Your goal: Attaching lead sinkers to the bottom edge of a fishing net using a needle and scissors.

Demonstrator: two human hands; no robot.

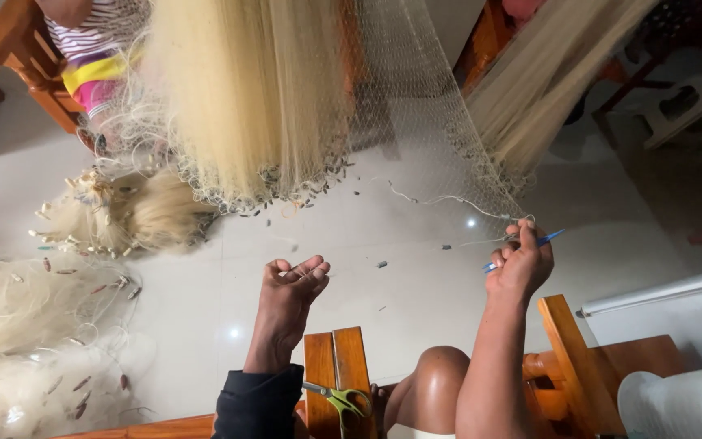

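Observation:
My right hand [520, 262] is raised at the lower edge of a pale fishing net [416, 138] that hangs in front of me. It grips a thin blue netting needle [548, 238] and pinches the net's edge cord [448, 199]. My left hand [288, 297], in a dark sleeve, is lower and to the left. Its fingers are curled around a fine strand of the net. Small dark sinkers [302, 191] line the hanging net's bottom edge.
Green-handled scissors [343, 398] lie on the wooden seat [322, 366] between my arms. Heaps of pale net [34, 341] with sinkers cover the floor at left. Another person in a striped top [91, 49] sits at the upper left. A white stool [680, 102] stands at the far right.

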